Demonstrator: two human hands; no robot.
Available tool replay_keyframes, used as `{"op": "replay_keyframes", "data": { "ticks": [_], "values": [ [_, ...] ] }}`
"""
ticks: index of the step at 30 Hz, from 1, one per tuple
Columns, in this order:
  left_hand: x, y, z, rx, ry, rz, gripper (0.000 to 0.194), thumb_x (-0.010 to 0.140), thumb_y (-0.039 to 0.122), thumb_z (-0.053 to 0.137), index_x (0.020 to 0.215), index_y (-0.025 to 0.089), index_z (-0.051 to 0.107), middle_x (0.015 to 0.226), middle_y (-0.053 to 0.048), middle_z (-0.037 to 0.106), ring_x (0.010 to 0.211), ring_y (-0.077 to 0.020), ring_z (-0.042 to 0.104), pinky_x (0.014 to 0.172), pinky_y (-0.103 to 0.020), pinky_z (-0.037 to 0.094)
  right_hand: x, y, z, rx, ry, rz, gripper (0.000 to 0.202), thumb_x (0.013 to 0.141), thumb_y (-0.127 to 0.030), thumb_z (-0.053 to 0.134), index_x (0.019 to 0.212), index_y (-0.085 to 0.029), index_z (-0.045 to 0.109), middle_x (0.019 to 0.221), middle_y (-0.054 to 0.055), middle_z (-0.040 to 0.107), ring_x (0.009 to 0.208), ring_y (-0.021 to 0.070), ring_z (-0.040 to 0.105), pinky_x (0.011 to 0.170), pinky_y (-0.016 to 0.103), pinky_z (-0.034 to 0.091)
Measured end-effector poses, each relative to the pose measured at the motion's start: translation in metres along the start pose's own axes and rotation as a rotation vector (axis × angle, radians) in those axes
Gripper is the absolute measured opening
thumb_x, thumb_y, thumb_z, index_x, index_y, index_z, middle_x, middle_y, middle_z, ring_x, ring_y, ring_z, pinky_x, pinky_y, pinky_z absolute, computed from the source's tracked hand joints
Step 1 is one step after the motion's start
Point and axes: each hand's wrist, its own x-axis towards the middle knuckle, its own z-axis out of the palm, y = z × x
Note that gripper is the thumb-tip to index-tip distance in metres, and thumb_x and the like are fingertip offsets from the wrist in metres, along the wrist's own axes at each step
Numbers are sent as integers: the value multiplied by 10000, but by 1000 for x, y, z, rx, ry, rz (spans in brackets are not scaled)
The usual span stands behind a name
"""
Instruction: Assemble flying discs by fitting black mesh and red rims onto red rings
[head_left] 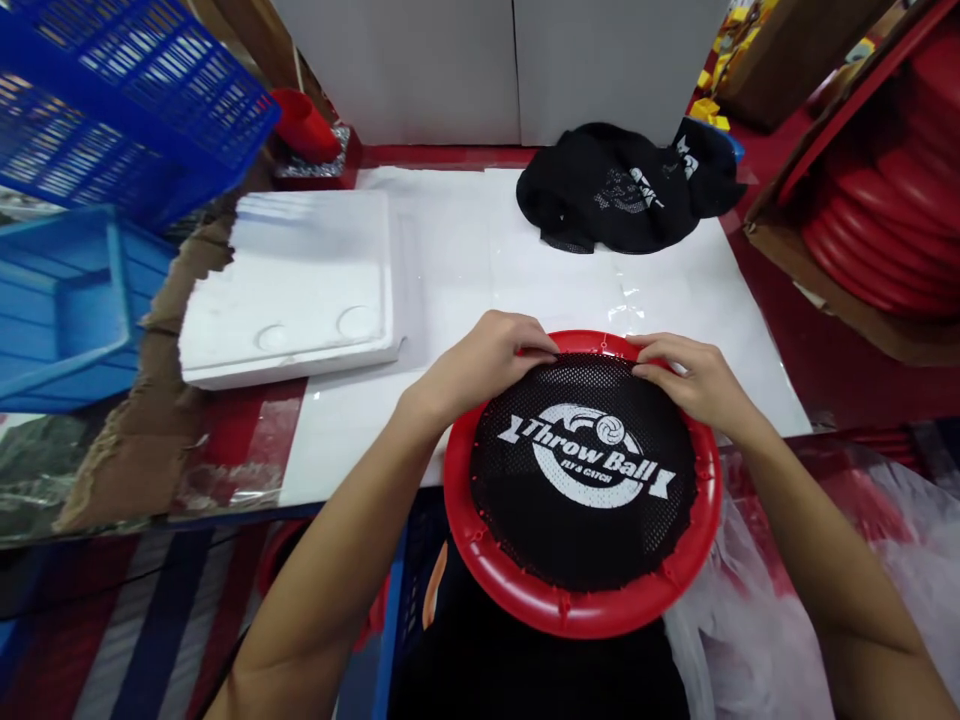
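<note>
Person's got a red plastic ring (pixel 581 600) w/ a black mesh net (pixel 585 470) stretched across it, held at the near edge of the white tabletop (pixel 465 260), its lower half hanging past the edge over their lap. Net reads "Throw Ball", smaller line under it too fine to read for sure.

Left hand (pixel 480 365) sits on the far-left rim, fingers curled down and pinched on the net's edge where it meets the ring; fingertips tucked under, so can't see exactly what they catch. Right hand (pixel 690 380) does the same on the far-right rim, fingers bent and pressing mesh to the ring. The 2 hands are near each other, not touching, a short stretch of rim between them.

Further back on the table: a heap of black nets (pixel 622 190) w/ white print, crumpled, count impossible to tell. A white foam tray (pixel 292 290) lies to the left, upside down or not — can't say. Blue crates (pixel 112 110) are cut off at the left edge. On the right a cardboard box (pixel 840 290) holds a stack of red rings (pixel 885 200), only partly in view. Below the table it's dark and blurred.
</note>
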Motion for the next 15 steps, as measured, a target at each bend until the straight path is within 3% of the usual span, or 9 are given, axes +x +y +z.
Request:
{"op": "replay_keyframes", "data": {
  "ticks": [5,10,12,15],
  "values": [
    [0,-2,-1,25,14,4,224,979,247,636,975,230,859,973,-63,845,889,-208,773,871,-365,593,6,2,-4,5,-38,16,166,1052,-352,601,975,-274,726,1252,69,760,1138,262,708,1000,472,552],
    [11,-8,-8,-34,-92,-56,194,945,218,666,987,215,855,939,-57,848,801,-199,756,760,-333,574,29,3,-18,-16,-247,28,243,1033,-385,592,895,-238,728,1307,84,686,1063,245,669,949,424,542],
    [14,-9,-8,16,-94,-38,209,938,195,664,1035,204,849,925,-63,841,785,-197,741,748,-330,549,37,3,-19,-36,-319,36,266,1023,-388,592,865,-222,727,1287,90,667,993,227,665,933,416,545],
    [12,-9,-6,161,-81,50,261,956,152,615,1077,207,839,927,-73,823,812,-203,723,787,-343,525,41,8,-11,-103,-306,-26,244,1015,-333,574,868,-214,728,1185,99,671,975,232,661,964,434,545]
  ]
}}
